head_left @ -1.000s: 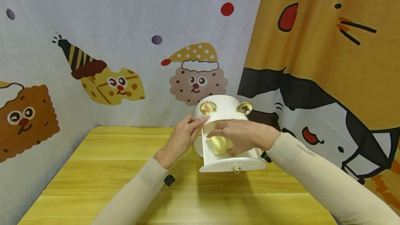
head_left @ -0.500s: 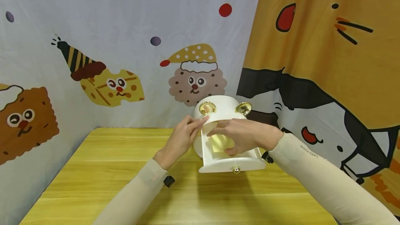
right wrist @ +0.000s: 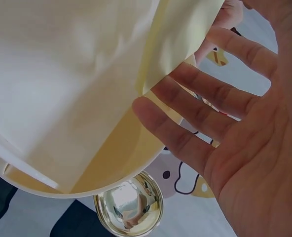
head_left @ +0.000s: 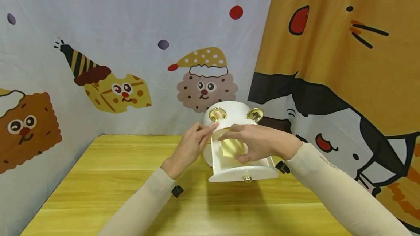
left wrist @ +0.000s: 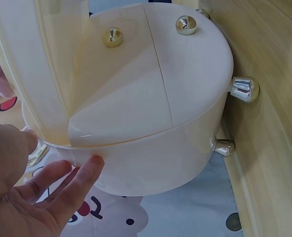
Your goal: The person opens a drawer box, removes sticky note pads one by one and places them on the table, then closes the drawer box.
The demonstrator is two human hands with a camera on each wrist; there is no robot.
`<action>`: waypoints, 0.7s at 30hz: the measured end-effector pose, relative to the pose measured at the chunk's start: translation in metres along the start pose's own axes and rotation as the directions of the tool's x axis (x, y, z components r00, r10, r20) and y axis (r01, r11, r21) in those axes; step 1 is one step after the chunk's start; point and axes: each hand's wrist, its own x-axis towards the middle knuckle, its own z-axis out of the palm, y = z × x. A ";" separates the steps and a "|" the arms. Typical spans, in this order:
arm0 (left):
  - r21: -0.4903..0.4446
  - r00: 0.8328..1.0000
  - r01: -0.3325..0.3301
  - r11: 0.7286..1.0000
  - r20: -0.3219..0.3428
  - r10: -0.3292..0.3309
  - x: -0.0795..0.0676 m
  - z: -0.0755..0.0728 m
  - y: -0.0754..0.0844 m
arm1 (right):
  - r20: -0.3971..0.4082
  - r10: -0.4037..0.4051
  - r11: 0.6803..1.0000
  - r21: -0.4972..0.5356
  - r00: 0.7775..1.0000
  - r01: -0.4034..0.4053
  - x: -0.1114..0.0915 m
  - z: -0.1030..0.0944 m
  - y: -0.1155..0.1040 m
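Note:
A white rounded case with gold ears (head_left: 234, 110) stands on the table, its top drawer (head_left: 229, 174) pulled out by a gold knob's side. Inside that drawer lies a pale yellow pad of paper (head_left: 231, 148), also visible in the right wrist view. My right hand (head_left: 260, 141) reaches over the drawer and holds the yellow pad (right wrist: 178, 44), fingers at one side and thumb toward the other; the thumb's contact is hidden. My left hand (head_left: 190, 145) rests its straight fingertips on the case's side (left wrist: 136, 163) near the upper rim.
Gold knobs (left wrist: 113, 37) mark the lower drawer fronts, and gold feet (left wrist: 243, 90) lift the case off the wooden table (head_left: 131, 177). A cartoon-printed curtain (head_left: 131, 46) hangs close behind. One gold ear (right wrist: 128, 202) juts out below the right fingers.
The yellow pad has shifted slightly toward the back of the drawer beneath my right hand. My right wrist has moved a little to the right; my left hand stays in place.

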 end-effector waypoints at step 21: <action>-0.021 1.000 0.007 1.000 0.007 -0.007 0.000 -0.001 0.001 | -0.213 0.012 0.999 0.032 0.977 -0.005 -0.025 0.001 0.000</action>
